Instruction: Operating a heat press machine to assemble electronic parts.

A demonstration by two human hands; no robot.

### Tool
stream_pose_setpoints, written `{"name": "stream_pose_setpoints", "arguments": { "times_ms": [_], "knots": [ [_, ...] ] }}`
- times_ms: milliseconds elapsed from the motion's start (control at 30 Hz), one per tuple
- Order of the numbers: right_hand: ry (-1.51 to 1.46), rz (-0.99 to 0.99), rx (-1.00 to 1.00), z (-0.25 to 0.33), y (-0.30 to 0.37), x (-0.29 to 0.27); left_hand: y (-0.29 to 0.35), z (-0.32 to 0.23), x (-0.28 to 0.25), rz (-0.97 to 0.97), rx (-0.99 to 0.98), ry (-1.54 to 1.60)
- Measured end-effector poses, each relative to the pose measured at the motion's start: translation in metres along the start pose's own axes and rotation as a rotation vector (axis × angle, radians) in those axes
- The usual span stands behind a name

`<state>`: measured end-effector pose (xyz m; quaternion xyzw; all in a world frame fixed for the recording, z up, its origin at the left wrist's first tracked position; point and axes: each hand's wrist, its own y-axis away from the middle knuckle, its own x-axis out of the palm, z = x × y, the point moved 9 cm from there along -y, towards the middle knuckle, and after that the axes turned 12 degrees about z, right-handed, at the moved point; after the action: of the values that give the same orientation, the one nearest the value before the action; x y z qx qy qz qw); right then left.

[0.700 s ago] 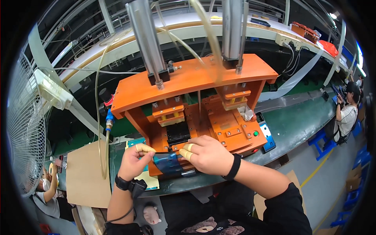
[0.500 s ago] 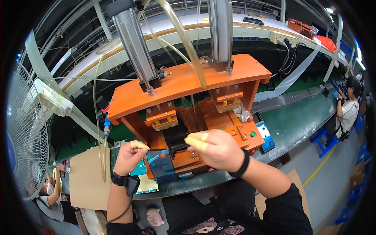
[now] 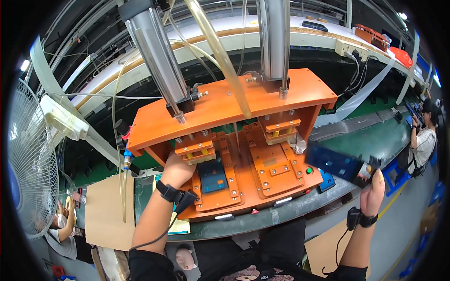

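My left hand (image 3: 179, 169) reaches beneath the left press head (image 3: 196, 149) of an orange two-station press. Its fingers are hidden there, beside a dark blue glossy panel (image 3: 213, 175) lying in the left fixture. Out to the right, my right hand (image 3: 373, 194) grips one end of a dark, flat rectangular panel (image 3: 330, 161), held tilted in the air past the press's right side. Bluish reflections show on its face, and a black part sits at the gripped end. The right fixture (image 3: 276, 171) shows its bare orange plates under the raised right press head (image 3: 282, 129).
Two metal cylinders (image 3: 157, 51) and hoses rise above the orange frame (image 3: 229, 105). A green button (image 3: 309, 171) sits at the base's right. A fan (image 3: 30, 159) and cardboard (image 3: 110, 210) are at left. Two other people (image 3: 422, 136) work at the sides.
My left hand has gone from the front of the press to under its left head. My right hand has swung right and now holds the dark panel. The blue film no longer hangs at the front.
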<state>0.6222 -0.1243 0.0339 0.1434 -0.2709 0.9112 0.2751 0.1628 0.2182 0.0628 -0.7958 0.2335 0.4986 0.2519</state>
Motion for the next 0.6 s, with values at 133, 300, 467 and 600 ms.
{"name": "stream_pose_setpoints", "arguments": {
  "times_ms": [133, 300, 467, 600],
  "knots": [
    [-0.189, -0.153, 0.181, -0.052, -0.040, -0.061, -0.016, 0.025, 0.006, 0.110, -0.016, -0.104],
    [-0.321, -0.181, 0.288, -0.117, -0.116, -0.116, -0.027, 0.007, 0.008, 0.159, 0.118, -0.114],
    [-0.367, -0.139, 0.378, -0.183, -0.186, -0.100, -0.025, 0.016, 0.015, 0.231, 0.101, 0.439],
    [-0.367, -0.090, 0.472, -0.232, -0.230, -0.073, -0.022, 0.020, 0.022, 0.273, 0.090, 0.881]
  ]
}}
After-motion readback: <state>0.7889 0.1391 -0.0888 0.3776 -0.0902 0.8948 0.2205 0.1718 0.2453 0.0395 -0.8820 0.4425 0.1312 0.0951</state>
